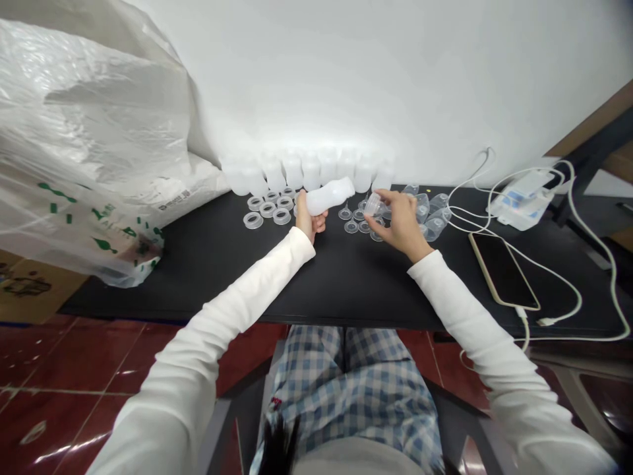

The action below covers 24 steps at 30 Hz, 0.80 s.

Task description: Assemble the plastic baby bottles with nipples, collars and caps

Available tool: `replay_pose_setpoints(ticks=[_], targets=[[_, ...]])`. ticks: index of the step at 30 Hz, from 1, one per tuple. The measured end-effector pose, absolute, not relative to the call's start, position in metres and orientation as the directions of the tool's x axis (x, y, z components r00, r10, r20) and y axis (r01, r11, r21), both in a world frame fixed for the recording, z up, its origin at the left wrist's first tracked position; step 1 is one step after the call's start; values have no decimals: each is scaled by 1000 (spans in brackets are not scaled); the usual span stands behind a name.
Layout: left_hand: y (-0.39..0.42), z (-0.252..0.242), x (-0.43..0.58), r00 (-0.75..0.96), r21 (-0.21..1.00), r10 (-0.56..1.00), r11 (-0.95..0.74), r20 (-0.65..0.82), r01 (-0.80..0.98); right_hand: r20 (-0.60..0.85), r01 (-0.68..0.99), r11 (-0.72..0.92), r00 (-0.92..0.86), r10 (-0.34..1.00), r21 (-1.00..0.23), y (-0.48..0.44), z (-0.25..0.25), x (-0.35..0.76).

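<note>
The left hand (pixel 310 225) grips a frosted plastic bottle (pixel 330 196) near the black table's (pixel 346 277) back edge, neck bare and pointing right; the right hand (pixel 403 224) pinches a clear teat (pixel 374 205) just beside it

You've got both forearms (pixel 237 290) stretched forward out of white sleeves (pixel 459 303), angling in toward the middle. Your left hand (pixel 310 224) stands on its edge, thumb up, fingers (pixel 320 223) curled shut around what it's holding, while your right hand (pixel 403 224) comes in back-up, its thumb and fingertips (pixel 390 196) pinching. Your hands are close together but not touching.
</note>
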<state>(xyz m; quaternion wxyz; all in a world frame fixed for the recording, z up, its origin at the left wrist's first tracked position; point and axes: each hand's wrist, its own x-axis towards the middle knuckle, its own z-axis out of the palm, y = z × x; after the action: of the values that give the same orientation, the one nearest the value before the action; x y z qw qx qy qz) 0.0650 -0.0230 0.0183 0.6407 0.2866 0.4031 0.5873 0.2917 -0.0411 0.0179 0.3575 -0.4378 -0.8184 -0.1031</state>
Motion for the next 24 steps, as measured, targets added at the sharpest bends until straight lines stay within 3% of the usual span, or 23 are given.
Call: replay_pose_setpoints(ticks=[4,10,15,19,24], targets=[[-23,21,67,-37,823,990,95,-139,-560,649,740,654,-423,633,-156,-46,12,283],[-17,11,65,-127,838,991,-32,-45,-545,534,634,771,-671,514,54,-56,6,263],[-12,2,63,-114,870,993,-63,8,-488,438,624,772,-732,521,123,-59,4,255],[-7,-8,61,-97,907,992,-116,84,-404,412,661,743,-710,571,109,-62,5,254],[2,-25,57,-35,943,962,-273,271,-192,553,772,635,-510,658,-43,-63,6,253]])
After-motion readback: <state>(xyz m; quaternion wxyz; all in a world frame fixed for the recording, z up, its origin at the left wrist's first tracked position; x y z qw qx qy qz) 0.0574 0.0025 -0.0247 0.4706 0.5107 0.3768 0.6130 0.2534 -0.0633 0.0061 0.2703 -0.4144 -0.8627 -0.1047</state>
